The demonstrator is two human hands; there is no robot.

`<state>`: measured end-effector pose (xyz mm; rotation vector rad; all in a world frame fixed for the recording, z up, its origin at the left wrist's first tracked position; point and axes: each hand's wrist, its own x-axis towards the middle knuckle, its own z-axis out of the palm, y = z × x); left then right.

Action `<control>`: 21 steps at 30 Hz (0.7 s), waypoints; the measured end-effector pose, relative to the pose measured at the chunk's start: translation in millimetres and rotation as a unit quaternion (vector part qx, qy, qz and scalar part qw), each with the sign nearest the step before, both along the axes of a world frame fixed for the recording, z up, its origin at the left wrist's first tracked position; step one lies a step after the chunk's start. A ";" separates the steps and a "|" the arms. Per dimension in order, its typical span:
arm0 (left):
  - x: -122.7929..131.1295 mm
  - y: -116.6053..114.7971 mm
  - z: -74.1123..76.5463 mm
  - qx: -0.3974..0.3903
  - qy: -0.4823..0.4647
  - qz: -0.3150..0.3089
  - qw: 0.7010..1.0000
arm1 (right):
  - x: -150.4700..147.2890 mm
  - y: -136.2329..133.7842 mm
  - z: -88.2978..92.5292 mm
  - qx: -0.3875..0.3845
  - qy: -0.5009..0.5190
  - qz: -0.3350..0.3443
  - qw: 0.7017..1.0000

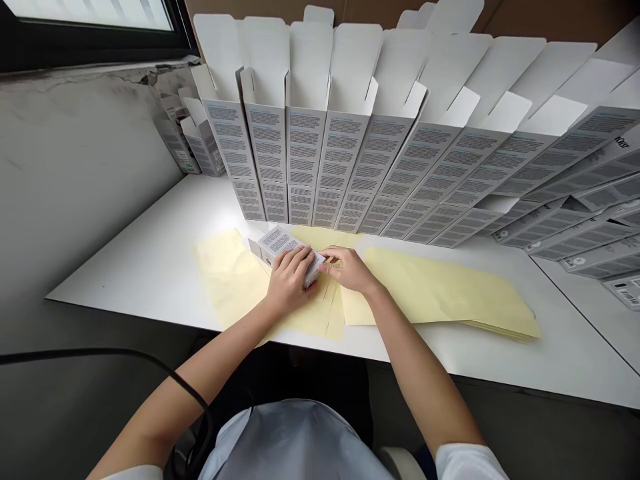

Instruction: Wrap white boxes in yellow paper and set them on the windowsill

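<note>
A white box is gripped by the left grip, just above yellow paper; its end is touched by the right grip, whose closure cannot be told. Its small print is unreadable.

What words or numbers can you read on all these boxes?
Box in the left hand: its printed lines are too small to read.
Standing white cartons: their printed columns are too small to read.
Bold word on a far-right carton: too blurred to read.
Barcode label: its digits are too small to read.
</note>
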<state>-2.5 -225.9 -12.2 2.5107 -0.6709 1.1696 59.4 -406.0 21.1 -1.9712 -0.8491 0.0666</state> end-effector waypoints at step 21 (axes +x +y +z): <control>-1.0 -0.3 0.5 -0.006 0.007 0.002 1.000 | -9.4 7.3 2.9 -0.011 -0.007 -0.043 0.999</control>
